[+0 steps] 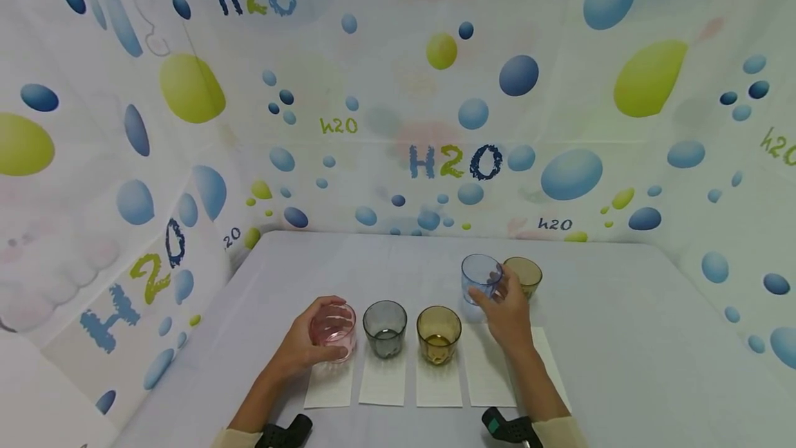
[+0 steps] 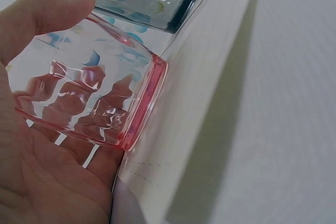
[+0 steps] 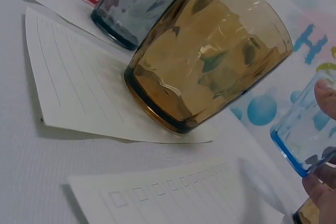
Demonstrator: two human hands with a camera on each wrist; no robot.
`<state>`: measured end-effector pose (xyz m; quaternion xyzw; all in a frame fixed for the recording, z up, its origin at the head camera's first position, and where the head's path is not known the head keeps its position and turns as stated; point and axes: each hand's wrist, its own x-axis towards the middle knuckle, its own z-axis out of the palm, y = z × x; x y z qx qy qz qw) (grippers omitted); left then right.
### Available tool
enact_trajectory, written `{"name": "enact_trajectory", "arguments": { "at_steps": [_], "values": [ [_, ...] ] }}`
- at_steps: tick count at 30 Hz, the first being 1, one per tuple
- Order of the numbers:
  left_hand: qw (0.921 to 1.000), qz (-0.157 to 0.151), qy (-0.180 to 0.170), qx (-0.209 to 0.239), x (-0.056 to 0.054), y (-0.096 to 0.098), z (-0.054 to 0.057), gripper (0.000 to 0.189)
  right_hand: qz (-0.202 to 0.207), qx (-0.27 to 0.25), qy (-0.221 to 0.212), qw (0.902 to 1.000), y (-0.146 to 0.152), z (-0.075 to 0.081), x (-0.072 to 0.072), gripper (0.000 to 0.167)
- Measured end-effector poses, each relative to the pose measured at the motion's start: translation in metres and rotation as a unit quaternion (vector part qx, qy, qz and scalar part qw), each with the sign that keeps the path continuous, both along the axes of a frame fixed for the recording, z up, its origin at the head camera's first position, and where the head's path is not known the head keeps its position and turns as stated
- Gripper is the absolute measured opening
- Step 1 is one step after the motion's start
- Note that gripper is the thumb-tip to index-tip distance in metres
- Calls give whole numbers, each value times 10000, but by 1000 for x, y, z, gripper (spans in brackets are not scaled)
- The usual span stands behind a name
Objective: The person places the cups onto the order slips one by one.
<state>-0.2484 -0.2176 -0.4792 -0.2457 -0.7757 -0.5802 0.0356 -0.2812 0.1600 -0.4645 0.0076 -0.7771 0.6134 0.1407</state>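
My left hand (image 1: 300, 346) holds a pink glass (image 1: 338, 332) over the leftmost paper sheet (image 1: 329, 393), thumb on one side and fingers round the other. In the left wrist view, the pink glass (image 2: 89, 93) looks clear and faceted. My right hand (image 1: 511, 313) grips a blue glass (image 1: 477, 276) between thumb and fingers, beyond the sheets at the back right. The right wrist view has the blue glass (image 3: 302, 135) at its right edge. Just right of it stands an olive-yellow glass (image 1: 531, 272), partly hidden by my fingers.
A grey glass (image 1: 385, 330) and an amber glass (image 1: 439, 336) stand upright on the second and third sheets. A fourth sheet (image 1: 491, 382) carries no glass; a fifth (image 1: 547, 358) is partly under my right forearm. A patterned curtain (image 1: 385, 88) rises behind the white table (image 1: 336, 261).
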Motion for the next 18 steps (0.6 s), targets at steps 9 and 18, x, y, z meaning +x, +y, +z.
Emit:
{"name": "enact_trajectory", "arguments": {
  "at_steps": [9,18],
  "values": [
    [10000,-35,39,11,-1,0,1,78,432,266,-94,9987,13,9,9,88],
    [9999,-139,5,101,0,0,0,78,498,71,-143,9986,24,19,19,90]
  ]
}}
